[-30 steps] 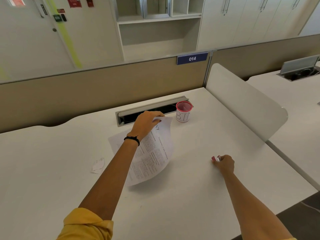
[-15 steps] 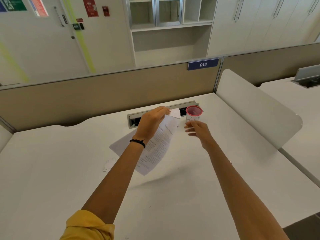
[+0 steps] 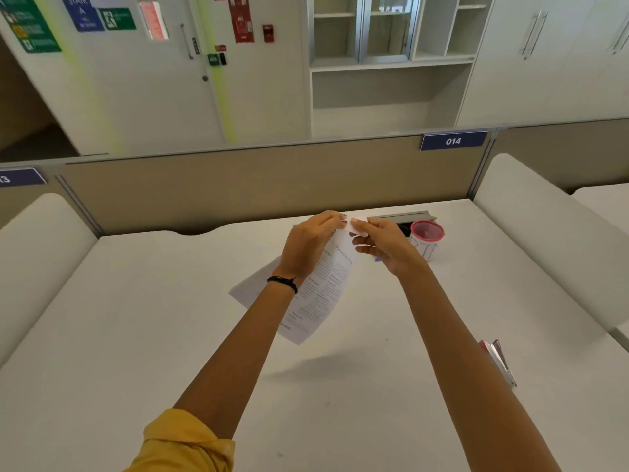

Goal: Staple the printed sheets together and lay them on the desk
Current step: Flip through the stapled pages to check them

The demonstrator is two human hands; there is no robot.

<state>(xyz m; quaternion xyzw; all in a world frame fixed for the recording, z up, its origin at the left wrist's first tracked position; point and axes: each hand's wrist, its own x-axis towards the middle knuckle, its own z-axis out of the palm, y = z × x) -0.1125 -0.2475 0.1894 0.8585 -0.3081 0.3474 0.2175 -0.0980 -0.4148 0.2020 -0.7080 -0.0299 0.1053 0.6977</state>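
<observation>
Printed sheets (image 3: 321, 291) hang above the white desk (image 3: 136, 335), held by their top corner. My left hand (image 3: 309, 245) pinches that corner from the left. My right hand (image 3: 383, 245) grips the same folded corner from the right, fingertips almost meeting. The lower end of the sheets curls down toward the desk. A pink and silver stapler (image 3: 498, 361) lies on the desk at the right, partly hidden behind my right forearm.
A small pink-rimmed cup (image 3: 427, 238) stands behind my right hand, beside a grey cable hatch (image 3: 401, 218). A beige partition (image 3: 238, 189) closes the back of the desk. White curved dividers (image 3: 544, 240) flank both sides.
My right hand left the stapler on the desk, rose to the sheets and took hold of their top corner. My left hand lifted the sheets higher. The camera view shifted.
</observation>
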